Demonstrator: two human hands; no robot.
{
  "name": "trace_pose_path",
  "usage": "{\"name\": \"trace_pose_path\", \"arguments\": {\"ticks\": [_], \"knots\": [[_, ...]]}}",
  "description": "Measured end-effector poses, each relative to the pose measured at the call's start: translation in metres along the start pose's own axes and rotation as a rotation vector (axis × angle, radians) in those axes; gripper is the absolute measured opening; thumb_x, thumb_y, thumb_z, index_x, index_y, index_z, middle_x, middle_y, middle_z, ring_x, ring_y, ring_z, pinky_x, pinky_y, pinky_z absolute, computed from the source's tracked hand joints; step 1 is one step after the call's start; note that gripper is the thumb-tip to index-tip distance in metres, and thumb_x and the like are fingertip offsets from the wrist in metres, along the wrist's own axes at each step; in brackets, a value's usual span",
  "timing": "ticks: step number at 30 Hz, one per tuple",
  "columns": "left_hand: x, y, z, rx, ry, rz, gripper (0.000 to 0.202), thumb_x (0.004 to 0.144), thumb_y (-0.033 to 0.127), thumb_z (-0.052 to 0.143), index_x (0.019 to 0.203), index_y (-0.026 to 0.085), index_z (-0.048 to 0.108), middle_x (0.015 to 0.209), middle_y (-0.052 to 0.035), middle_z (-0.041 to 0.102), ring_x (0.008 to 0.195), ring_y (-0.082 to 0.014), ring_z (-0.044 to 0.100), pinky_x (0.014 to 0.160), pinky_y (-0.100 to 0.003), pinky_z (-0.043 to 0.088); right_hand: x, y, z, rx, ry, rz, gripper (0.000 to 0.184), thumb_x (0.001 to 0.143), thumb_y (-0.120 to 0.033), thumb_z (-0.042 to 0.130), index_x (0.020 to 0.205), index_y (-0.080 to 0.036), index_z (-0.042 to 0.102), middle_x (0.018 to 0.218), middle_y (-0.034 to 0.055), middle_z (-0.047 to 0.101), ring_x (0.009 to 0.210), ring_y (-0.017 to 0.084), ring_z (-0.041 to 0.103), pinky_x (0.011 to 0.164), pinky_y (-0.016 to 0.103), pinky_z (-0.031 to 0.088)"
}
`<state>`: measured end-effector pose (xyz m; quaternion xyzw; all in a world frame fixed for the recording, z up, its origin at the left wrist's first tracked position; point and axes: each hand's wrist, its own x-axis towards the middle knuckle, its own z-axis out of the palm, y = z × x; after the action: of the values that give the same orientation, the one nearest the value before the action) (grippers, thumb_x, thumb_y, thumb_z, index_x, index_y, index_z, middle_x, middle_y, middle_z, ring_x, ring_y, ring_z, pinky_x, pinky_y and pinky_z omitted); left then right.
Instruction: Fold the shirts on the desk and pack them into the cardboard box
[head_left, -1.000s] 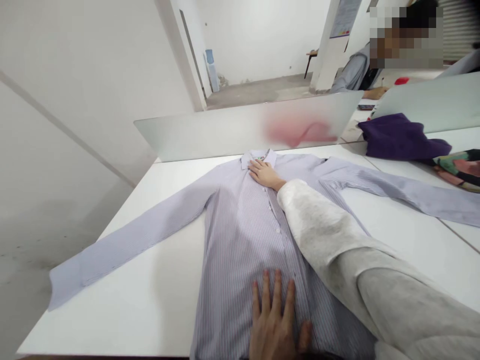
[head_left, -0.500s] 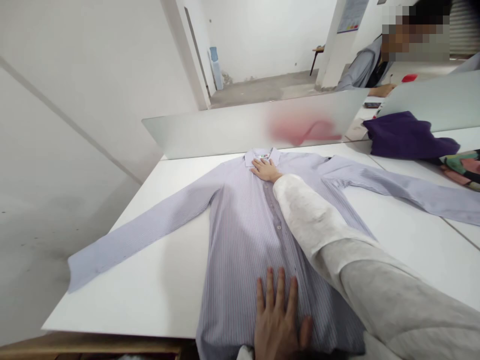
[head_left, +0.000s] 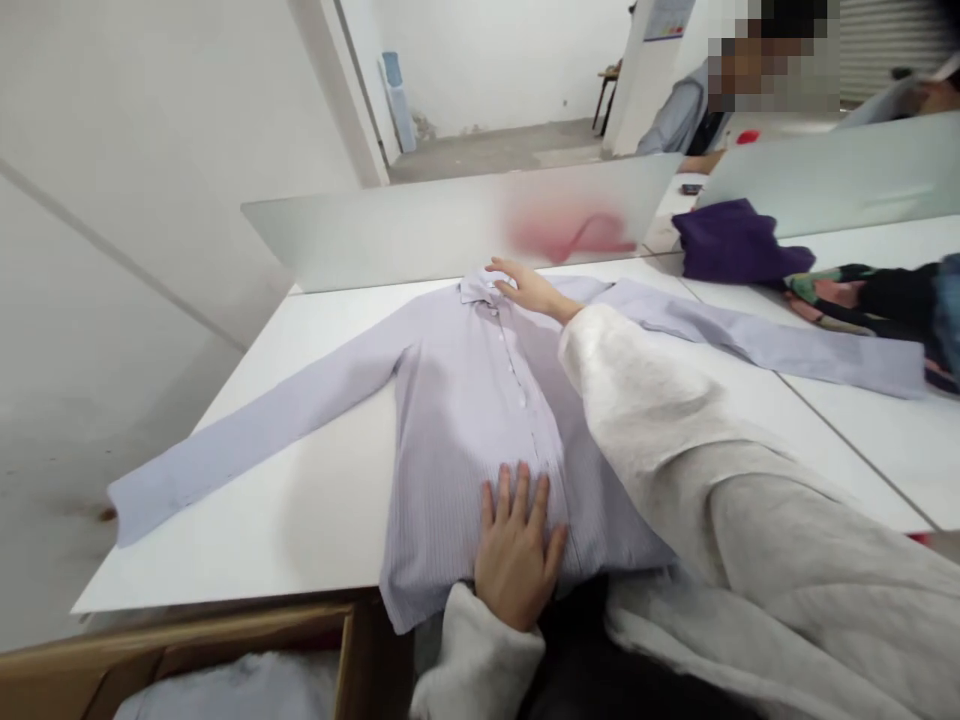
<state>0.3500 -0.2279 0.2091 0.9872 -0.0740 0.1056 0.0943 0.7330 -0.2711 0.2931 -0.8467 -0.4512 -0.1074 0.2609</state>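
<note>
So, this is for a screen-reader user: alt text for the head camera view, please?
A pale lilac striped button-up shirt lies face up, sleeves spread, on a white table; the person's left hand lies flat near its hem and the right hand rests at the collar. A frosted divider stands behind; a purple garment lies further right.

Lilac striped shirt (head_left: pixel 465 400) — flat, sleeves spread
</note>
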Motion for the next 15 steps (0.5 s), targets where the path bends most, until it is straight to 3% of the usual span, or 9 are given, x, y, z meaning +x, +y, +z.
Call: {"name": "trace_pose_path", "arguments": {"ticks": [4, 8, 10, 12, 13, 15], "knots": [[0.002, -0.001, 0.003, -0.004, 0.039, 0.001, 0.046, 0.096, 0.030, 0.039, 0.141, 0.019, 0.042, 0.150, -0.0086, 0.038, 0.140, -0.0309, 0.028, 0.109, -0.054, 0.034, -0.054, -0.033, -0.073, 0.018, -0.151, -0.142, 0.041, 0.092, -0.037, 0.042, 0.124, -0.018, 0.058, 0.140, 0.0093, 0.050, 0.129, 0.023, 0.044, 0.108, 0.043, 0.032], [0.003, -0.003, 0.008, -0.099, 0.127, 0.029, 0.045, 0.095, 0.021, 0.039, 0.139, 0.014, 0.043, 0.145, -0.0116, 0.045, 0.138, -0.0296, 0.033, 0.109, -0.052, 0.037, -0.150, -0.067, -0.125, 0.004, -0.347, -0.148, 0.039, 0.093, -0.042, 0.044, 0.119, -0.020, 0.062, 0.121, 0.0059, 0.064, 0.107, 0.020, 0.060, 0.098, 0.037, 0.042], [-0.003, -0.007, 0.005, -0.246, 0.222, 0.055, 0.042, 0.094, 0.019, 0.039, 0.135, 0.014, 0.047, 0.140, -0.0123, 0.051, 0.135, -0.0265, 0.039, 0.107, -0.049, 0.040, -0.207, -0.079, -0.140, -0.002, -0.371, -0.026, 0.037, 0.093, -0.044, 0.043, 0.109, -0.021, 0.067, 0.109, 0.0052, 0.069, 0.097, 0.020, 0.064, 0.091, 0.036, 0.046], [-0.018, -0.014, -0.004, -0.443, 0.319, 0.003, 0.037, 0.094, 0.020, 0.041, 0.129, 0.016, 0.052, 0.133, -0.0119, 0.057, 0.128, -0.0234, 0.049, 0.103, -0.043, 0.045, -0.268, -0.088, -0.148, -0.002, -0.353, 0.204, 0.039, 0.093, -0.048, 0.040, 0.094, -0.022, 0.069, 0.093, 0.0049, 0.072, 0.083, 0.020, 0.066, 0.081, 0.033, 0.049], [-0.029, -0.020, -0.009, -0.552, 0.357, -0.073, 0.034, 0.093, 0.023, 0.044, 0.125, 0.017, 0.056, 0.128, -0.0118, 0.061, 0.122, -0.0228, 0.055, 0.100, -0.041, 0.048, -0.301, -0.091, -0.149, 0.006, -0.338, 0.350, 0.041, 0.093, -0.049, 0.039, 0.087, -0.022, 0.068, 0.085, 0.0048, 0.071, 0.075, 0.019, 0.066, 0.074, 0.032, 0.050], [-0.056, -0.033, -0.019, -0.764, 0.393, -0.357, 0.030, 0.091, 0.035, 0.049, 0.112, 0.017, 0.063, 0.110, -0.0101, 0.070, 0.102, -0.0225, 0.066, 0.088, -0.037, 0.055, -0.365, -0.097, -0.144, 0.047, -0.320, 0.612, 0.045, 0.093, -0.053, 0.036, 0.078, -0.022, 0.066, 0.075, 0.0052, 0.071, 0.066, 0.020, 0.065, 0.065, 0.031, 0.049]]}}
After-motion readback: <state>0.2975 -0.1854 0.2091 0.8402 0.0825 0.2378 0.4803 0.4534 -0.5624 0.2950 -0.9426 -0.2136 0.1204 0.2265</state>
